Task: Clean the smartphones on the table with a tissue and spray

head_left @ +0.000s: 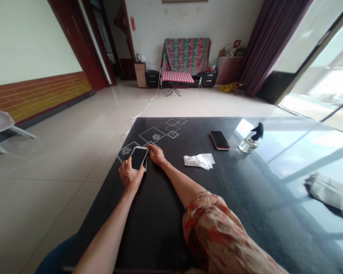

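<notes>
A white-framed smartphone (139, 157) with a dark screen is tilted up a little over the left part of the black table. My left hand (130, 175) grips its lower end, with fingers along the left side and the thumb at the lower right. Under its right edge shows a strip of another pale, flat item (145, 164), mostly hidden. My right hand (157, 155) is curled closed, its fingertips at the phone's upper right corner. A crumpled white tissue (200, 161) lies to the right of that hand.
The glossy black table (165, 213) bears a second dark phone (220, 140) with a reddish edge, a clear spray bottle (248, 144) with a black trigger head, and a greyish cloth (333, 192) at the far right. A white chair (1, 123) stands at the left.
</notes>
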Available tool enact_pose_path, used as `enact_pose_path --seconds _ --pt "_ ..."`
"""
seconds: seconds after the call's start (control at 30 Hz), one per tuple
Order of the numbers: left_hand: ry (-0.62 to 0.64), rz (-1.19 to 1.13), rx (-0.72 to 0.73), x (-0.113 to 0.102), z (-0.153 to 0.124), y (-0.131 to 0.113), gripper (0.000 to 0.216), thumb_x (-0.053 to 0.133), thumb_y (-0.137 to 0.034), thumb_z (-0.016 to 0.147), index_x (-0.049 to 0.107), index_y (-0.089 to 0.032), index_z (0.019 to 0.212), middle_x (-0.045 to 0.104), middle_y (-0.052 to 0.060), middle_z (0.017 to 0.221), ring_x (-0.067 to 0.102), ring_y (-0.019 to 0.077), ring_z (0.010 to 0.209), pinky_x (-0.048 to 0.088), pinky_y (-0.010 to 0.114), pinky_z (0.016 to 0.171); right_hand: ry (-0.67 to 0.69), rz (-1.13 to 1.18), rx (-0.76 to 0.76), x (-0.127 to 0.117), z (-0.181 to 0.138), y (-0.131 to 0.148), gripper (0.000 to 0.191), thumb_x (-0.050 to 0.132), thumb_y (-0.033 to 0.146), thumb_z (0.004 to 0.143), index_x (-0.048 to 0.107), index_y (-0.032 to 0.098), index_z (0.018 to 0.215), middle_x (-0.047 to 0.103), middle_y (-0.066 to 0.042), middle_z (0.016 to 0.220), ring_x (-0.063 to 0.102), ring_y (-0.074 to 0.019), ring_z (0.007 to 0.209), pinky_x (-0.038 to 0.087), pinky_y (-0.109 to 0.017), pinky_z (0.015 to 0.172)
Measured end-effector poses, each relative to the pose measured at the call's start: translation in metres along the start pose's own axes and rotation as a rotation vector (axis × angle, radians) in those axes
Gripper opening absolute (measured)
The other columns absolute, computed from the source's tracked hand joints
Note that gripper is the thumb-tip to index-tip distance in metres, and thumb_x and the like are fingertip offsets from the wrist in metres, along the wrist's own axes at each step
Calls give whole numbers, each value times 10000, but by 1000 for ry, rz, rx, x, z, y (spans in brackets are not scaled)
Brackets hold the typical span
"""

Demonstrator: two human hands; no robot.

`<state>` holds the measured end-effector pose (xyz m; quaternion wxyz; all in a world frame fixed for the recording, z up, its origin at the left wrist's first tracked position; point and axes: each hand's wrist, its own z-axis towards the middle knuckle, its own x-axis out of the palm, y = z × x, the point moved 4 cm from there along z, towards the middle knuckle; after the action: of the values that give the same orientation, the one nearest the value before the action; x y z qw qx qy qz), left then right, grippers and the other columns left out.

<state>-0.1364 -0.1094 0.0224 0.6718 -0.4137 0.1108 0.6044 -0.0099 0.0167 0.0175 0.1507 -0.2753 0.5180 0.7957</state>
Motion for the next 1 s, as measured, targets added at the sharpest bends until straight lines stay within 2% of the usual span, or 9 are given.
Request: enact_pose_path --seconds 0.1,0.2,0.3,0.43,0.63,0.83,1.0 --pt "-24 -12 31 -10 1 -13 596 645 -333 696 522 -143 1247 584 145 1091 540 336 1087 396 460 957 -18 22 1 -8 0 4 468 370 56 842 572 242 1221 676 36 1169 619 -96 1076 449 -211 976" --pt "-24 -29 56 -10 1 -33 602 647 -326 701 512 -153 1262 575 146 1106 533 339 1092 388 474 966 -42 2 18 -29 -5 0 464 355 73 859 561 241 1239 662 25 1200 614 -104 1084 454 -217 968" --pt "22 -74 82 6 -1 -59 601 659 -317 686 523 -166 1251 586 136 1094 540 333 1086 393 469 968 -56 -65 65 -62 -13 -14 457 355 76 862 576 241 1226 666 4 1193 612 -130 1096 445 -254 983" --pt "98 -119 69 39 -8 -91 569 667 -311 666 564 -166 1206 611 122 1056 569 316 1022 427 444 936 -30 -196 134 -104 -24 -42 424 397 87 843 620 249 1165 685 -11 1158 617 -175 1096 432 -321 992" --pt "236 -119 18 75 -15 -129 574 667 -324 666 584 -164 1212 621 116 1023 569 313 959 456 431 867 40 -366 183 -138 -32 -74 410 418 111 829 643 259 1139 693 -56 1124 624 -249 1071 386 -481 994" --pt "268 -88 51 89 -17 -147 594 672 -332 684 562 -155 1241 613 127 1031 565 307 936 456 431 846 41 -432 178 -155 -33 -80 412 430 117 821 642 246 1150 694 -74 1118 622 -260 1069 399 -459 965" --pt "280 -59 156 97 -19 -157 642 675 -383 720 514 -122 1284 605 142 1026 565 310 951 441 438 868 -56 -478 157 -187 -46 -77 424 448 134 825 624 238 1197 647 -68 1227 586 -242 1136 387 -384 992"
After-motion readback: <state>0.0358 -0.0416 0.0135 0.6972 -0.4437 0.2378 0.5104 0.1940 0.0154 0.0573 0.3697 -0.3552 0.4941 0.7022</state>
